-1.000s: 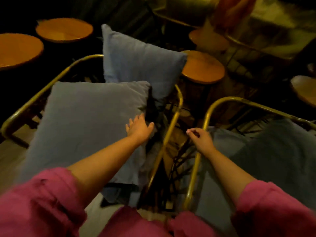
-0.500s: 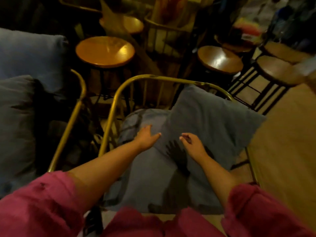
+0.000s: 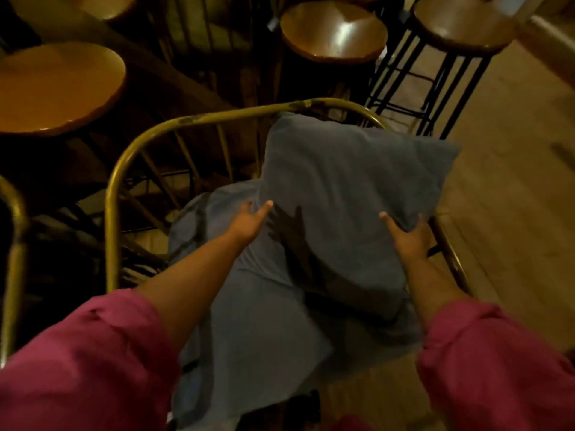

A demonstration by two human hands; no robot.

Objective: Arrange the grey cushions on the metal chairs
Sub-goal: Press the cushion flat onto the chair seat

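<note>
Head view: an upper grey cushion is leaned against the curved back of a metal chair, w/ its lower part resting on a 2nd grey cushion laid flat on the seat. The cushion's right edge is gripped by the right hand, fingers curled round the fabric. The left hand is held open at the cushion's left edge; contact cannot be told. Round wooden stools are seen behind the chair.
</note>
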